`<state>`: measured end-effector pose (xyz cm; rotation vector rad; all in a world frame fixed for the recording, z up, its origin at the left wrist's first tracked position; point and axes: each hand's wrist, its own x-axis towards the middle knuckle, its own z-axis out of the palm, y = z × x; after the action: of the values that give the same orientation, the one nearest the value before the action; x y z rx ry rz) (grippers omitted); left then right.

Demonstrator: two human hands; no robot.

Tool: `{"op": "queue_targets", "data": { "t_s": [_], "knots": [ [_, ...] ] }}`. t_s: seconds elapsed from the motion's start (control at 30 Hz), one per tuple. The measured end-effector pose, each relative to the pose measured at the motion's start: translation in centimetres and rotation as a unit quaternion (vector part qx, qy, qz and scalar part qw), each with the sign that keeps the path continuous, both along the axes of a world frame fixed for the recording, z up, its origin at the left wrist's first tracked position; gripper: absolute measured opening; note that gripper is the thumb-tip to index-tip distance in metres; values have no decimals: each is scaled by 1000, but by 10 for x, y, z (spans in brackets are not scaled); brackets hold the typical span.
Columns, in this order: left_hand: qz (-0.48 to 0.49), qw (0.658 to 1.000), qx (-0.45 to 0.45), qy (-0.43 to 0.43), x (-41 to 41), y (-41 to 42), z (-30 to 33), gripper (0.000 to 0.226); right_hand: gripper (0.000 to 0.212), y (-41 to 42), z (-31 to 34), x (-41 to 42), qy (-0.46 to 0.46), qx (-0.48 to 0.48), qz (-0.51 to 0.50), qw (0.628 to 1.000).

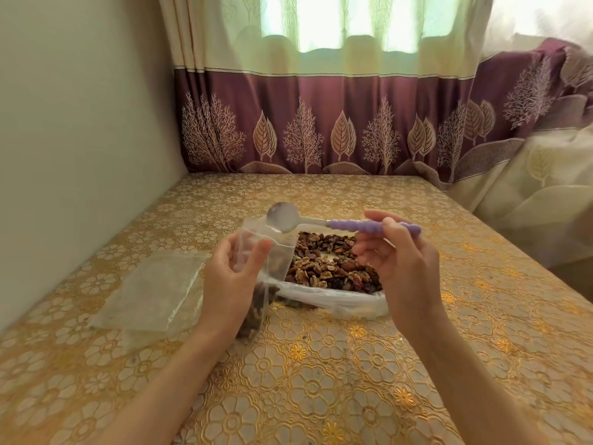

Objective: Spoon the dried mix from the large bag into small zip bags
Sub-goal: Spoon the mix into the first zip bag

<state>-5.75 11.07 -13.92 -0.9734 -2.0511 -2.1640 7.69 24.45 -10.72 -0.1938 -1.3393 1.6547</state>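
While the left hand [229, 277] grips a small bag [256, 268] upright by its upper part, thumb on the near face and fingers curled behind, the right hand [398, 264] pinches the purple ribbed handle of a spoon [340, 223]. Small bag: clear plastic, mouth open at the top, a dark clump of mix settled in its lower part, bottom end near the tablecloth; contact there cannot be told. Spoon: clear or silvery bowl, looks empty, held roughly level with the bowl directly over the small bag's mouth, handle running right into the fingers. Big bag [330, 300]: white-clear plastic, lying flat and open on the table, rim rolled back. Mix [327, 264] in it: brown walnut pieces, dark raisin-like bits, a few reddish ones, piled shallow.

Position: big bag lies between the two hands and just behind them, its left edge touching or overlapped by the small bag; right hand hovers above its right part. Stack of empty bags [150, 293], clear, lies flat to the left of the left hand.

Surface: table [321, 380] covered with a gold floral cloth under a glossy layer. Plain wall [80, 107] to the left. Curtain [321, 123] behind, cream above, purple below with tree and leaf print, backlit by a window.
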Motion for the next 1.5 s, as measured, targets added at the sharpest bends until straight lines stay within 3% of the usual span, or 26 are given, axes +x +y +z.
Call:
{"op": "queue_targets", "data": {
  "t_s": [0.13,0.3,0.5,0.63,0.87,1.1,1.2,1.3,1.5],
  "knots": [
    [13,1000,7,10,0,-2,3,44,19,14,-5,3,-45,-14,-121,991],
    [38,999,19,30,0,-5,10,44,18,23,-13,5,-152,129,-249,948],
    [57,997,23,36,2,-6,14,64,22,18,-15,-1,-185,258,-301,899],
    [56,998,21,34,4,-7,15,62,22,15,-20,-8,-234,277,-299,883],
    [49,998,18,30,2,-5,15,38,16,15,-23,-12,-283,141,-213,924],
    [53,998,27,35,-3,-5,12,51,42,20,-20,-4,-224,1,-199,954],
    [44,998,25,30,-5,-5,10,48,51,16,-15,-2,-184,-7,-186,965],
    [29,999,19,5,-6,-3,6,60,52,10,-8,0,-138,13,-166,976],
    [10,998,31,-60,-8,-3,5,52,27,-2,4,1,-46,33,-108,992]
  ]
}}
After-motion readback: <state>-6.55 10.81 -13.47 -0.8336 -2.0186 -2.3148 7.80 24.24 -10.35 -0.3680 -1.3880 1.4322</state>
